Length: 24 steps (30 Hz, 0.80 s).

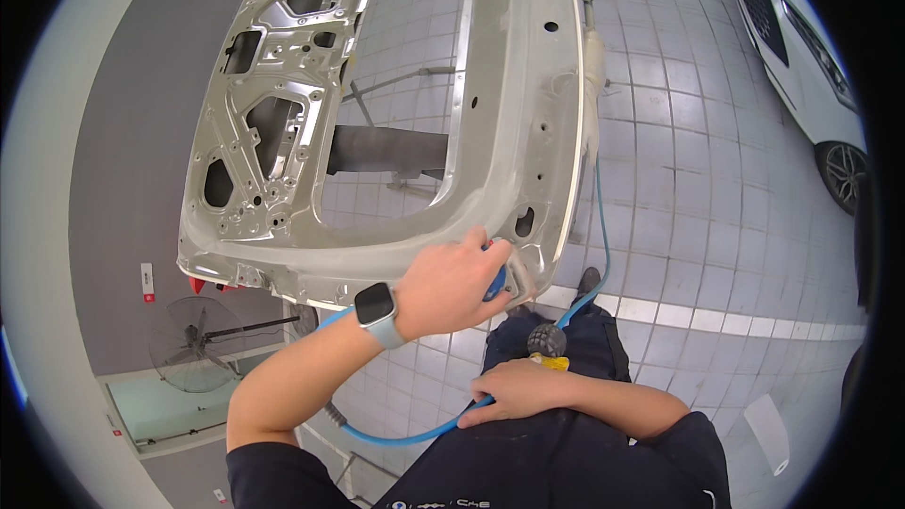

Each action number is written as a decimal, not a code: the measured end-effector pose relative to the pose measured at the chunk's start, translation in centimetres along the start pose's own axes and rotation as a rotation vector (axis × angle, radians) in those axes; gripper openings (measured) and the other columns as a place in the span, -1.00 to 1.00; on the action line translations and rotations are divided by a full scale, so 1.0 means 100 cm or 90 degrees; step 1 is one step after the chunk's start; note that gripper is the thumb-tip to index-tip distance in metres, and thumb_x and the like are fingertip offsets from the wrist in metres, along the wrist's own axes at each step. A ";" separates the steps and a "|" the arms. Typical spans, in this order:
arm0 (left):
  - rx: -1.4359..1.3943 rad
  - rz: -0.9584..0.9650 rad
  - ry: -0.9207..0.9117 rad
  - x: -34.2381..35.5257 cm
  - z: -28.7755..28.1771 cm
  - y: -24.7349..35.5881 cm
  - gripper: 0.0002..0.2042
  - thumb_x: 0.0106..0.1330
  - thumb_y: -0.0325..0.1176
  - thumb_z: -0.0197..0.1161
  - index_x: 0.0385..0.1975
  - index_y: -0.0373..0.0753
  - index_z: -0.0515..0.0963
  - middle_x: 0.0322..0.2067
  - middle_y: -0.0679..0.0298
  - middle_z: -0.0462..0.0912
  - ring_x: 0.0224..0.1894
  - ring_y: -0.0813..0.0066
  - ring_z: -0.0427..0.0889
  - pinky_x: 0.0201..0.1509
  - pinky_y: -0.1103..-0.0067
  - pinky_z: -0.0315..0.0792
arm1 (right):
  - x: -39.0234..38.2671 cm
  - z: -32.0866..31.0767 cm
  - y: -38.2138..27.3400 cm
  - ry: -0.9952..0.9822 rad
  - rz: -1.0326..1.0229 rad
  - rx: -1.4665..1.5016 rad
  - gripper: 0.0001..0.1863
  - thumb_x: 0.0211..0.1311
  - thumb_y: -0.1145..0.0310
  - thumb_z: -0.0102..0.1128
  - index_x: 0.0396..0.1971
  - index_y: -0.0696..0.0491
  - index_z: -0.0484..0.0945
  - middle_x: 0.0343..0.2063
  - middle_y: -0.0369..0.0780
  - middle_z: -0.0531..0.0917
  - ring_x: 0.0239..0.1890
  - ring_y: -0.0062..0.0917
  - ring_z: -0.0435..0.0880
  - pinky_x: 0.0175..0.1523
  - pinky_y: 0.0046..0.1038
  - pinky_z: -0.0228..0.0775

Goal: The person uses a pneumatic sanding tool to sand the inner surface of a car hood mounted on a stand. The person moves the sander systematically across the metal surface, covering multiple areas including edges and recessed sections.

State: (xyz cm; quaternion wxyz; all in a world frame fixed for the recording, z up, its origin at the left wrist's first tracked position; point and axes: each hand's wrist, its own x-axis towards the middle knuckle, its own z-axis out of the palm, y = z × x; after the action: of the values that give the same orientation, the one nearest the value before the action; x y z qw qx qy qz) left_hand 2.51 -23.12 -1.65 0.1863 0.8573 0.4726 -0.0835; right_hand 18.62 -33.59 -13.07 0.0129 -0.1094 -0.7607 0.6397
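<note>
My left hand [454,285], with a watch on its wrist, is closed over a small blue hand-held tool [495,283] at the near right corner of a bare metal vehicle door or tailgate panel [500,170]. Most of the tool is hidden under the palm, so its exact kind does not show. A blue hose [405,437] loops low in front of me, and my right hand [514,388] has its fingers round it close to my body. Beside the right hand are a dark round knob-like piece [547,340] and a yellow piece [551,362].
The panel has large cut-outs and rests on a stand with dark padded bars [386,149]. More blue hose runs along the panel's right side. A fan [196,344] stands at left, a white car [792,47] at far right, and a white sheet [766,434] lies on the tiled floor.
</note>
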 end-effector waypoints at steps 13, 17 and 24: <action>0.053 -0.028 -0.125 -0.065 -0.019 -0.049 -0.55 0.28 0.01 0.36 -0.07 -0.24 0.53 -0.25 -0.04 0.61 -0.37 -0.10 0.69 -0.28 0.18 0.59 | 0.082 0.053 0.007 -0.121 0.039 -0.044 -0.14 0.34 -0.51 0.07 -0.35 0.17 0.63 -0.36 0.05 0.70 -0.25 -0.04 0.69 -0.15 -0.15 0.49; 0.081 0.099 -0.102 -0.029 -0.005 -0.040 -0.55 0.27 0.01 0.36 -0.07 -0.24 0.53 -0.23 -0.05 0.62 -0.35 -0.09 0.71 -0.28 0.18 0.60 | 0.100 0.070 0.006 -0.110 0.013 0.036 -0.09 0.27 -0.54 0.10 -0.41 0.22 0.65 -0.42 0.09 0.70 -0.32 -0.04 0.69 -0.16 -0.14 0.50; -0.007 0.059 -0.043 -0.040 -0.008 -0.043 -0.49 0.22 -0.06 0.38 0.00 -0.30 0.45 -0.25 -0.09 0.65 -0.23 -0.18 0.72 -0.15 0.11 0.62 | 0.138 0.105 -0.006 -0.097 -0.048 0.215 -0.02 0.29 -0.25 0.40 0.41 0.15 0.20 -0.06 0.01 0.68 -0.04 -0.23 0.70 0.04 -0.28 0.54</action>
State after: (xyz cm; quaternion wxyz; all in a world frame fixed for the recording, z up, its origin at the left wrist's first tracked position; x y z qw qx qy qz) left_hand -3.27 -23.81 -0.68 0.2105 0.8738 0.4265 -0.1009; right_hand 3.35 -41.37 -16.07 -0.0030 -0.0282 -0.6448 0.7638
